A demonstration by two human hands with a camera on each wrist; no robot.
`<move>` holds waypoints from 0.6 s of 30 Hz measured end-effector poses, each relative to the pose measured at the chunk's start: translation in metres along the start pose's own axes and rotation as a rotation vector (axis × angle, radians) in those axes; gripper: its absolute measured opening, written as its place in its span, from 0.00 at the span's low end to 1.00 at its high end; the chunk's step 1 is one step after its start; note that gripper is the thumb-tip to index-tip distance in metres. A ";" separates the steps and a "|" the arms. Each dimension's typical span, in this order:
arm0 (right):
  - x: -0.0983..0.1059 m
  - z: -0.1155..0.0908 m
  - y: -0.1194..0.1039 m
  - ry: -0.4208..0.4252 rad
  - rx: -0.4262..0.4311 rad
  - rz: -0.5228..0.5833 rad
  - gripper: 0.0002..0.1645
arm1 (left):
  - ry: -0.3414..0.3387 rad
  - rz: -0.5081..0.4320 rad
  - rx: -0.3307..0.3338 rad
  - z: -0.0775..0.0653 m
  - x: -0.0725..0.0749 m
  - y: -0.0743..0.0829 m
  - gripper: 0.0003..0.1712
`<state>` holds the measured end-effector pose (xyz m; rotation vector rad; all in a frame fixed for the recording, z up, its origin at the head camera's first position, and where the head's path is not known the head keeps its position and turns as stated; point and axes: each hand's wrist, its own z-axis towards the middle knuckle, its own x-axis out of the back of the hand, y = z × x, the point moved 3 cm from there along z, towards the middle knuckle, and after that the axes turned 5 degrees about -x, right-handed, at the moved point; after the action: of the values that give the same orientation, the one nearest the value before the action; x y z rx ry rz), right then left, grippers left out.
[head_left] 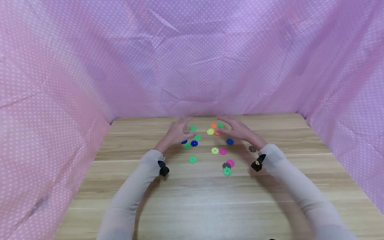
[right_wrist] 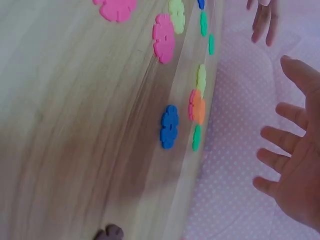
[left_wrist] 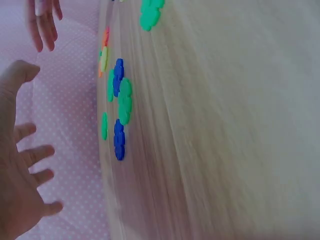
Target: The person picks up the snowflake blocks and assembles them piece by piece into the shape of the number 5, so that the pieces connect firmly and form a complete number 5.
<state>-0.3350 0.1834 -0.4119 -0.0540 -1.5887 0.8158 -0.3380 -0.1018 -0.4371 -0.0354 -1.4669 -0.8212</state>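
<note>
My left hand (head_left: 177, 132) hovers over the far left of the scattered discs, fingers spread and holding nothing. Below it lie dark blue notched plastic discs (head_left: 194, 143) and green ones (head_left: 197, 137). Across from it my right hand (head_left: 237, 129) is held with fingers apart, also with nothing in them. Beneath and beside that hand are a blue disc (right_wrist: 169, 127), an orange disc (right_wrist: 199, 107) and a yellow disc (head_left: 210, 131). In the wrist views both palms face inward, raised above the tabletop.
Closer in on the wooden table (head_left: 195, 206) lie pink discs (head_left: 230, 163), a green disc (head_left: 227, 171) overlapping a dark brown one (head_left: 226, 165), and a lone green disc (head_left: 192, 160). Another brown disc (head_left: 252, 149) is near the right wrist. Pink dotted cloth (head_left: 192, 66) hangs around the table.
</note>
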 end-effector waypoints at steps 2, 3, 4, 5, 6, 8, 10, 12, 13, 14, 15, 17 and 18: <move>0.002 -0.002 -0.003 -0.034 0.006 0.054 0.41 | -0.010 -0.085 -0.016 -0.003 0.001 -0.001 0.47; 0.003 -0.003 -0.005 -0.051 0.013 0.071 0.40 | -0.015 -0.117 -0.029 -0.004 0.001 -0.002 0.46; 0.003 -0.005 -0.007 -0.063 0.023 0.081 0.40 | -0.026 -0.146 -0.042 -0.006 0.001 -0.002 0.46; 0.004 -0.007 -0.009 -0.077 0.033 0.095 0.39 | -0.037 -0.176 -0.055 -0.007 0.001 -0.002 0.45; 0.004 -0.010 -0.011 -0.089 0.043 0.100 0.39 | -0.051 -0.195 -0.069 -0.008 0.001 -0.002 0.44; 0.005 -0.015 -0.016 -0.121 0.080 0.102 0.38 | -0.083 -0.209 -0.096 -0.011 0.001 -0.001 0.43; 0.004 -0.022 -0.019 -0.163 0.117 0.094 0.37 | -0.124 -0.224 -0.119 -0.013 0.000 0.000 0.40; 0.001 -0.028 -0.020 -0.210 0.140 0.083 0.35 | -0.162 -0.203 -0.136 -0.015 -0.001 0.001 0.37; 0.000 -0.031 -0.021 -0.235 0.151 0.080 0.35 | -0.182 -0.196 -0.139 -0.016 -0.002 0.002 0.35; -0.003 -0.034 -0.020 -0.258 0.155 0.073 0.34 | -0.202 -0.195 -0.143 -0.017 -0.003 0.002 0.33; -0.004 -0.037 -0.020 -0.280 0.159 0.074 0.33 | -0.224 -0.207 -0.138 -0.018 -0.003 0.002 0.32; -0.009 -0.042 -0.020 -0.314 0.164 0.069 0.32 | -0.268 -0.214 -0.125 -0.021 -0.005 0.002 0.29; -0.011 -0.045 -0.020 -0.329 0.169 0.071 0.31 | -0.288 -0.218 -0.121 -0.022 -0.006 0.002 0.27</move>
<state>-0.2847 0.1841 -0.4125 0.1532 -1.8258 1.0524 -0.3174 -0.1084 -0.4453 -0.0888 -1.7099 -1.1172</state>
